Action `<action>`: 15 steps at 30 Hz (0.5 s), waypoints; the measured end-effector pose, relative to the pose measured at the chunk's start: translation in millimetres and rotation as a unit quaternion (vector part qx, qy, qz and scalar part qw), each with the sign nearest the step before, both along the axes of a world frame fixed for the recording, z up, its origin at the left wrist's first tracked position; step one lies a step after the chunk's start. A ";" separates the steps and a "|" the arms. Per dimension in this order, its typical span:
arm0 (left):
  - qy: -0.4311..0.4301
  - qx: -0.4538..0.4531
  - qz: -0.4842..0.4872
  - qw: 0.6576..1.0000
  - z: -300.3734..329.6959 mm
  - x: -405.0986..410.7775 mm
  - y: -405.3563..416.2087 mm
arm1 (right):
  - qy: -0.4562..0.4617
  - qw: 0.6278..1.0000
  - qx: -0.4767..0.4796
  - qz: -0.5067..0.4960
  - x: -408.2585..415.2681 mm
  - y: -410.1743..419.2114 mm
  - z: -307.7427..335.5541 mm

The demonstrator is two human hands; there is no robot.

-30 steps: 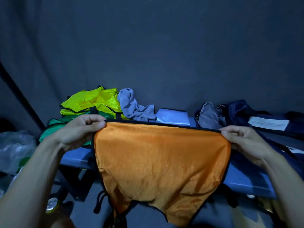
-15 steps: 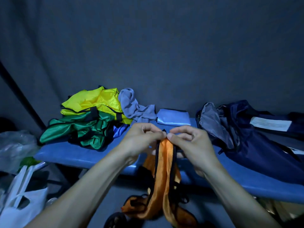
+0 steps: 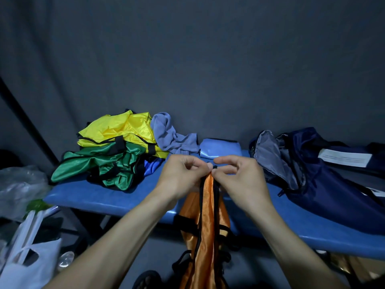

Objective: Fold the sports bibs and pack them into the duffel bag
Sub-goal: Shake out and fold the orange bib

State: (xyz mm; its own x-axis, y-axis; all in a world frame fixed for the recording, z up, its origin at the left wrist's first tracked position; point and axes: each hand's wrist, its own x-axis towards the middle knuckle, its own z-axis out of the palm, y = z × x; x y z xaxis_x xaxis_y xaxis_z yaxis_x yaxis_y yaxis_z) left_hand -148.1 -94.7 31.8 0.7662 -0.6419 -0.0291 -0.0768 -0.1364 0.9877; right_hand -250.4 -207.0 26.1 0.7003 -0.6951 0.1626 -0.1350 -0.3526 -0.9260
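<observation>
Down at the far left a white plastic bag point(image 3: 27, 265) sags on the floor, with a clear crumpled one point(image 3: 20, 184) behind it. On the left end of the blue bench point(image 3: 108, 200) lies a loose heap of bibs: the yellow bib point(image 3: 123, 130) on top, the green bib point(image 3: 100, 163) spilling out beneath it, and a bit of a blue bib point(image 3: 151, 166) showing at the heap's right edge. A grey-blue cloth point(image 3: 170, 136) lies crumpled just beside the yellow one, and next to that sits a small folded light-blue piece point(image 3: 220, 151) against the wall.

In the middle, over the bench's front edge, the person's two hands meet. The left hand point(image 3: 181, 176) is curled, its fingers pinching the top edge of the orange bib point(image 3: 205, 222). The right hand point(image 3: 239, 178) does the same right against it, thumb and forefinger nipped on the black trim, the other fingers bent in. The bib hangs straight down from that pinch as a narrow doubled strip, its black-edged straps trailing toward the floor in front of the bench.

A second ago the bib was stretched wide between hands held far apart; half a second ago the hands had come together, and now they sit much as then, a little higher against the bench.

On the right end of the bench the navy duffel bag point(image 3: 325, 184) lies slumped on its side, mouth open toward the hands with grey lining showing, a white label point(image 3: 345, 159) on its upper side.
</observation>
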 end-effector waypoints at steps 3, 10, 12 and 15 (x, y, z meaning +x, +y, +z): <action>0.082 -0.019 -0.025 0.996 5.8 -5.0 0.4 | 0.016 0.997 -0.076 -0.007 -3.1 0.7 2.3; 0.280 -0.073 -0.128 0.949 12.8 -5.5 8.4 | 0.037 0.975 -0.220 -0.013 -6.5 -9.5 -2.6; 0.171 -0.023 -0.137 0.975 14.9 1.6 13.9 | 0.011 0.981 -0.194 0.012 -9.7 -14.6 -1.8; -0.108 -0.003 -0.095 0.990 17.1 24.9 27.6 | -0.077 0.987 -0.066 0.123 -20.9 -21.0 12.1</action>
